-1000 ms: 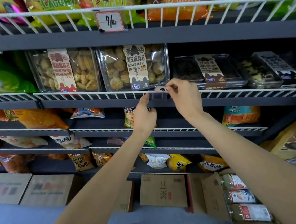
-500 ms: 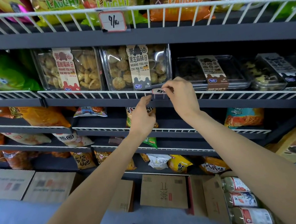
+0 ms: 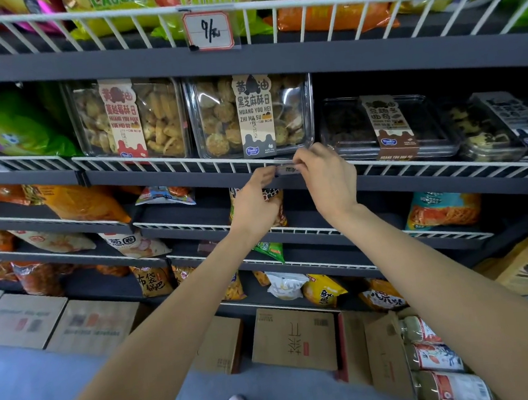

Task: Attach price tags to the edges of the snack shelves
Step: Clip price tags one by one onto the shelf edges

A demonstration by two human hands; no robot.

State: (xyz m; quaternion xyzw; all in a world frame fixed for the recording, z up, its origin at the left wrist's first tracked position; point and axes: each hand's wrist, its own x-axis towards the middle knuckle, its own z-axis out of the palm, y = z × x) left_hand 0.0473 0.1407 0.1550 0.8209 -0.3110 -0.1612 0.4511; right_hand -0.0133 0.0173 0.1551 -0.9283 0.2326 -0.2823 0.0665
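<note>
A small price tag (image 3: 285,169) lies flat against the white wire rail (image 3: 188,165) of the second shelf, just below a clear box of sesame biscuits (image 3: 249,115). My right hand (image 3: 326,177) pinches the tag's right end. The fingertips of my left hand (image 3: 256,205) touch its left end from below. Most of the tag is hidden by my fingers. Another price tag (image 3: 208,31), marked by hand, hangs on the rail of the top shelf.
Clear biscuit boxes (image 3: 126,119) and dark trays (image 3: 384,128) fill the second shelf. Snack bags (image 3: 85,201) lie on the lower shelves. Cardboard boxes (image 3: 293,339) and bottles (image 3: 448,385) stand on the floor by my feet.
My view has shifted slightly. Both hands stayed at the rail; the left thumb and fingers moved up onto the tag's left end.
</note>
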